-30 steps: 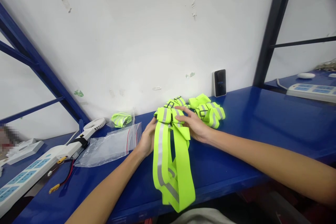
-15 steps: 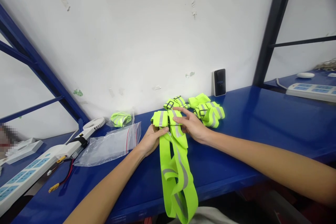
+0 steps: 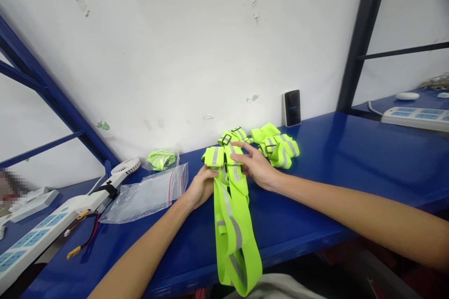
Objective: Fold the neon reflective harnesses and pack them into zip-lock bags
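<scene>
A neon-yellow reflective strap (image 3: 233, 224) with grey stripes is gathered in folds at its top, and its long loops hang over the table's front edge. My left hand (image 3: 202, 187) grips the left side of the folds, thumb in front and fingers partly hidden behind. From the right, my right hand (image 3: 255, 164) closes thumb and fingers on the folded top, with the index finger stretched along its upper edge. Just behind lie a strap bundle with black buckles (image 3: 233, 136) and, to the right, another strap bundle (image 3: 278, 147).
Left on the blue table (image 3: 315, 168) lie a clear zip bag (image 3: 147, 196), a bagged yellow strap (image 3: 161, 160), a white fan (image 3: 126, 167), a power strip (image 3: 38, 231) and a cable with yellow connectors (image 3: 84, 240). A dark-screened device (image 3: 292, 108) leans against the wall.
My left thumb has shifted left along the folds. The hanging loops have swung slightly left and narrowed. The right hand keeps its hold.
</scene>
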`<state>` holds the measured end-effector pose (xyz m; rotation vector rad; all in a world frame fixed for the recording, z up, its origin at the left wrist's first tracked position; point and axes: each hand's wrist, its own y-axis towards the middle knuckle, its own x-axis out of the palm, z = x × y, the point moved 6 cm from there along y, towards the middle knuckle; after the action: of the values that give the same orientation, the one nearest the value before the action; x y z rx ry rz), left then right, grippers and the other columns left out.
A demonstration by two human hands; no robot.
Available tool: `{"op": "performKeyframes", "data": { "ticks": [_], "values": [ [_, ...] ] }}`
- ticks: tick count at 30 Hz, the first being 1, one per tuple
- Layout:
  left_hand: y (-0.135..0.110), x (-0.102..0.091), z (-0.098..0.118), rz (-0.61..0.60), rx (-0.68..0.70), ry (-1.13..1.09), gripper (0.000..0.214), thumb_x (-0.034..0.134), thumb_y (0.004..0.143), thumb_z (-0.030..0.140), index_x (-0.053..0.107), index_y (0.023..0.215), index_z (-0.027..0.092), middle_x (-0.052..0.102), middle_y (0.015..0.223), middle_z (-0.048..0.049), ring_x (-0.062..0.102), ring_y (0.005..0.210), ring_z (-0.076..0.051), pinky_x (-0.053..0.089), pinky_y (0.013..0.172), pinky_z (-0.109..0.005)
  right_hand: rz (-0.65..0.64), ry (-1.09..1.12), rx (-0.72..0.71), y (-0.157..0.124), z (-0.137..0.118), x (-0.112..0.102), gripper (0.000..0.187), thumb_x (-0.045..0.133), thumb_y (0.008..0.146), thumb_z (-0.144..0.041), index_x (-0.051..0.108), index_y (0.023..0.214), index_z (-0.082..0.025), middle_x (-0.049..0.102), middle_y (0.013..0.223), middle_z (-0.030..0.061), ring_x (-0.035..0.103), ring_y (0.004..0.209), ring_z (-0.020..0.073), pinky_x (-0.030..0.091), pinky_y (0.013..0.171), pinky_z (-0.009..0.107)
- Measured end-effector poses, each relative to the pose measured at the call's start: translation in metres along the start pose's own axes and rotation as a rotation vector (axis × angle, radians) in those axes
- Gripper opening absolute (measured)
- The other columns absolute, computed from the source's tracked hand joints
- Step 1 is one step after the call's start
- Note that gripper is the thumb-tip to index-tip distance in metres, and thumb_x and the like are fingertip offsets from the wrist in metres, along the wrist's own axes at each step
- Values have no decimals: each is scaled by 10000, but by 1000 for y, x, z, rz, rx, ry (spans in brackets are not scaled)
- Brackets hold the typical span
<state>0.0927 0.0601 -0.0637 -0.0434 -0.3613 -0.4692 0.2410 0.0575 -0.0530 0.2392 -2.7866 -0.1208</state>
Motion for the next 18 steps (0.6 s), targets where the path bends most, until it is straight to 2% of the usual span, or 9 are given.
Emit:
{"op": "performKeyframes", "data": {
  "ticks": [5, 11, 13, 15, 18],
  "values": [
    [-1, 1, 0, 20, -48, -43, 557, 566, 666, 162, 576, 1223, 175, 716, 1062, -73, 690, 920, -285, 522, 853, -427, 57, -16, -36, 2, -5, -6, 480, 747, 755, -366, 573, 1199, -304, 674, 836, -9, 634, 725, 163, 479, 542, 239],
    [-1, -1, -1, 119, -56, 85, 491, 675, 689, 176, 568, 1168, 178, 722, 961, -58, 696, 772, -230, 515, 730, -330, 36, -4, -64, 2, -5, -4, 492, 748, 746, -373, 569, 1199, -302, 692, 901, 5, 643, 845, 192, 503, 658, 280],
    [0, -7, 0, 205, -32, 97, 431, 731, 694, 232, 551, 1084, 206, 706, 854, -11, 667, 665, -183, 497, 647, -290, 48, 8, -69, 2, -6, -5, 492, 751, 739, -367, 569, 1191, -302, 686, 898, 2, 640, 851, 191, 504, 669, 284],
    [0, -13, 2, 269, 4, 123, 336, 764, 696, 313, 531, 914, 207, 643, 698, 42, 603, 553, -136, 453, 556, -246, 74, 26, -83, 3, -8, -7, 498, 761, 724, -357, 566, 1179, -306, 678, 893, -6, 637, 837, 186, 505, 670, 286],
    [2, -16, 3, 222, 29, 165, 360, 760, 717, 427, 489, 743, 192, 564, 590, 63, 529, 475, -99, 399, 490, -216, 104, 35, -111, 3, -11, -9, 517, 769, 708, -351, 553, 1175, -306, 660, 850, -18, 627, 775, 175, 500, 642, 284]
  ]
}}
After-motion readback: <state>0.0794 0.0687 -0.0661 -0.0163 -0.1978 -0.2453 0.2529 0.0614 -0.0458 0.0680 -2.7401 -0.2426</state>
